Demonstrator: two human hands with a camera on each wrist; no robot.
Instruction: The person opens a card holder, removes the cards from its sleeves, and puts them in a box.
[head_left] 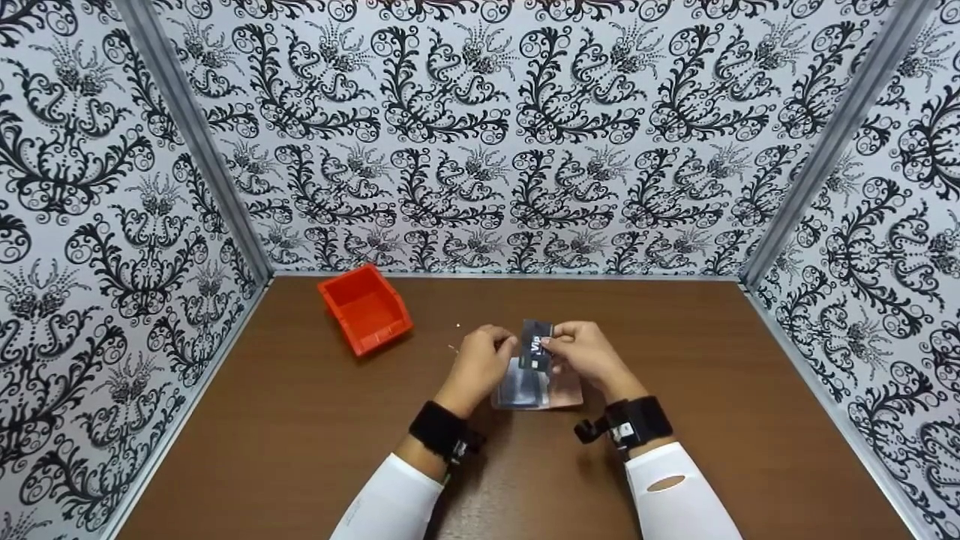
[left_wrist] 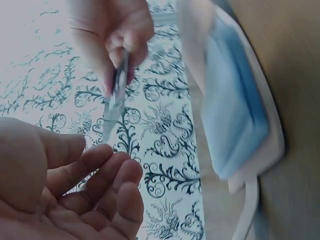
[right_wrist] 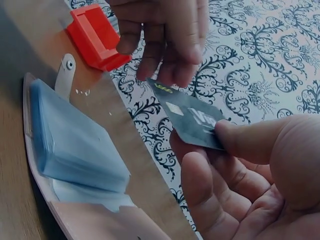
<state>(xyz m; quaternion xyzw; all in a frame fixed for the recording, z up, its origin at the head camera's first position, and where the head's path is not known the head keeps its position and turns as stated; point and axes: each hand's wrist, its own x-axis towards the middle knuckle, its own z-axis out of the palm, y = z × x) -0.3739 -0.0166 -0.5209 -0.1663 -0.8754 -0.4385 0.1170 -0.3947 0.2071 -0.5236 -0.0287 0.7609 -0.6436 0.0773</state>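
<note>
A dark bank-type card (head_left: 534,346) with "Vip" lettering and a chip is held up by my right hand (head_left: 591,352), pinched between thumb and fingers at one end. My left hand (head_left: 480,366) is beside the card's other end. Its fingers bend loosely, thumb apart from them, with nothing between; the card's tip comes close to the fingertips (left_wrist: 104,151). Below both hands a pinkish card holder (right_wrist: 112,220) lies spread open on the table. Its stack of clear bluish plastic sleeves (right_wrist: 85,137) shows on one side, and a strap with a metal snap (right_wrist: 65,75) sticks out.
An orange-red plastic bin (head_left: 369,313) stands at the back left of the brown table (head_left: 300,450). Small white bits (right_wrist: 84,92) lie on the table between bin and card holder. Patterned panels (head_left: 480,112) enclose the back and sides.
</note>
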